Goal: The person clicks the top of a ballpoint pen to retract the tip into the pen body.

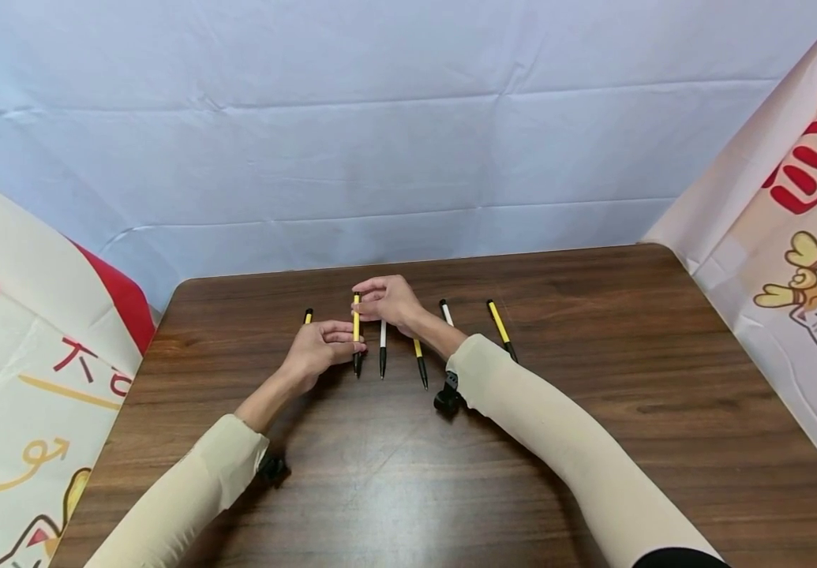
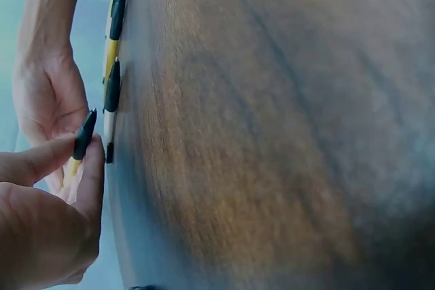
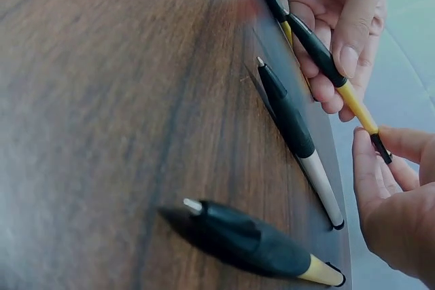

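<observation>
A yellow pen with a black grip and black end [image 1: 356, 315] is held between both hands above the table. My left hand [image 1: 314, 353] pinches it near the black grip, thumb on one side and fingers on the other. At the far end, my right hand [image 1: 392, 304] has thumb and fingertips around the black push-button [image 3: 382, 149]. Just right of the held pen lies a white pen with a black grip [image 1: 383, 351]. Another yellow pen [image 1: 420, 364] rests below the right wrist. To the left, a yellow pen [image 1: 308, 315] is partly hidden behind the left hand.
Farther right on the brown wooden table [image 1: 394, 489] lie a white pen [image 1: 447, 314], partly covered by the right forearm, and a yellow pen [image 1: 499, 322]. A pale cloth [image 1: 380, 158] hangs behind the table's back edge. Printed cloths [image 1: 806, 260] stand at both sides.
</observation>
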A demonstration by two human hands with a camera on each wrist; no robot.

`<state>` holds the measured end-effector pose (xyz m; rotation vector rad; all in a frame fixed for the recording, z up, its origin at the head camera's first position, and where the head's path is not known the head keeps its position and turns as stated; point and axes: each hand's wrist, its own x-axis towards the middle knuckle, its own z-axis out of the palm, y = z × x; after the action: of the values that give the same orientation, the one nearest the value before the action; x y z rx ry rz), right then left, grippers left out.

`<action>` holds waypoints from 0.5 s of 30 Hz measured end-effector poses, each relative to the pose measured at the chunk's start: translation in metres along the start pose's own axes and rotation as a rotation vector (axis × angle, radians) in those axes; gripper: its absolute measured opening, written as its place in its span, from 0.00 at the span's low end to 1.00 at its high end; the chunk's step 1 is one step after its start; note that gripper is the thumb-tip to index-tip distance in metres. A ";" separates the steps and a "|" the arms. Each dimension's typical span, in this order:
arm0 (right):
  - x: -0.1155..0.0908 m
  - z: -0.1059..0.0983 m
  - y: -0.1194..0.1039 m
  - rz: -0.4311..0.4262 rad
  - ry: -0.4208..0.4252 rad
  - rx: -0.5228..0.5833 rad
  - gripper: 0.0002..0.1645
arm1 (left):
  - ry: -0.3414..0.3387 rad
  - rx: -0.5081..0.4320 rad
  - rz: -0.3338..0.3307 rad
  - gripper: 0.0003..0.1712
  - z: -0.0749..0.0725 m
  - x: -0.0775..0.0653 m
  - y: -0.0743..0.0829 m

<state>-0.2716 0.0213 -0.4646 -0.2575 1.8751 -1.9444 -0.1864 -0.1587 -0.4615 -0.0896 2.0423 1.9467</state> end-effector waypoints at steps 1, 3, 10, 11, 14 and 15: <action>0.000 0.001 0.000 -0.001 -0.002 0.001 0.27 | -0.004 -0.005 0.004 0.25 -0.001 0.000 0.000; -0.001 0.002 0.000 -0.004 -0.005 0.001 0.28 | -0.013 -0.020 0.008 0.25 -0.003 -0.001 0.000; -0.004 0.004 0.000 -0.009 -0.024 0.009 0.30 | -0.027 -0.039 0.006 0.23 -0.007 -0.003 -0.002; -0.004 0.004 0.001 -0.007 -0.025 0.014 0.30 | -0.030 -0.044 0.001 0.23 -0.008 -0.003 -0.002; -0.005 0.004 0.001 -0.006 -0.033 0.032 0.31 | -0.032 -0.064 -0.025 0.22 -0.009 -0.002 -0.002; -0.004 0.004 0.001 -0.003 -0.035 0.043 0.31 | -0.034 -0.066 -0.032 0.21 -0.009 -0.003 -0.002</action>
<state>-0.2656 0.0192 -0.4649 -0.2804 1.8091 -1.9675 -0.1851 -0.1683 -0.4622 -0.1033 1.9432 1.9828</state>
